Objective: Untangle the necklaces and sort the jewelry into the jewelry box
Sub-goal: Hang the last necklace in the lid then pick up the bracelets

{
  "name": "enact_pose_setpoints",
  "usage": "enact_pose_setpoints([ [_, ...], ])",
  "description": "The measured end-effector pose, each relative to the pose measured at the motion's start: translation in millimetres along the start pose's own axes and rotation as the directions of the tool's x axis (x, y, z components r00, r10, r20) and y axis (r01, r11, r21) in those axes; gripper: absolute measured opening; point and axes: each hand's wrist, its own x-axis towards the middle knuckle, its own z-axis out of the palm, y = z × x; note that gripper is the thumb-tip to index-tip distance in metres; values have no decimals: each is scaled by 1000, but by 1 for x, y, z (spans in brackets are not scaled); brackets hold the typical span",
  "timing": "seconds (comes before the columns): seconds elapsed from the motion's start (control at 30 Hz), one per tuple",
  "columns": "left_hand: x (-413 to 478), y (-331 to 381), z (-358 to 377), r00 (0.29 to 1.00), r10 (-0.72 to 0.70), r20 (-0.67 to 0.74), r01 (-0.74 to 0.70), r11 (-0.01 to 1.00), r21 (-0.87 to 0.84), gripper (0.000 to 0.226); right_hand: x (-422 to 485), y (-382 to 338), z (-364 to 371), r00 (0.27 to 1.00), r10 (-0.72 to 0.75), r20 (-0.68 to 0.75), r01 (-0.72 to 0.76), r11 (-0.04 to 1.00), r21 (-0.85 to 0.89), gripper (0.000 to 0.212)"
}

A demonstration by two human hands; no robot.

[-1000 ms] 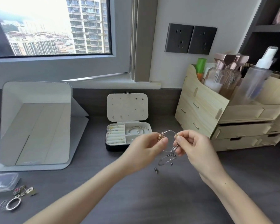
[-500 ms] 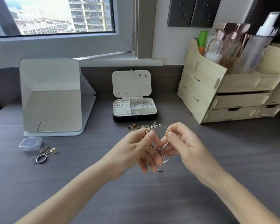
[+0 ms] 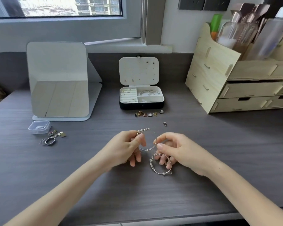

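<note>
The upper beaded hoop (image 3: 145,130) is pinched at its left by the left hand (image 3: 126,149) and at its right by the right hand (image 3: 178,150). The linked lower hoop (image 3: 152,166) hangs beneath the right hand. The hoops should be eased apart gently and not tugged, before being taken to the far jewelry box (image 3: 141,104).

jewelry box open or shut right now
Open: the jewelry box has its lid standing upright behind it, and bangles lie exposed in one compartment.

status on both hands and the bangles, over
Left grip and right grip both pinching upper beaded bangle. Second bangle below, seemingly linked. Loose earrings before open jewelry box.
</note>
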Motion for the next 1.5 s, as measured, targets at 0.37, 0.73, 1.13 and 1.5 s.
enact_pose_setpoints([
  [0.37, 10, -8, -3, 995, 36, -89, -36, 999, -5, 24, 8, 2, 0, 989, -116, -87, 88, 958, -272, 9],
  [0.73, 14, -22, -1, 939, 274, -206, -265, 962, 67, 26, 12, -5, -5, 995, 95, 4, -95, 995, -15, 13],
  [1.13, 2, -7, -1, 992, 122, -39, -114, 696, -709, 30, 10, 0, -5, 1000, -2, 1, 2, 967, 255, 8],
  [1.5, -3, -2, -3, 987, 159, -28, -136, 730, -670, 35, 11, -1, 6, 997, -69, 30, 70, 997, -22, 16],
])
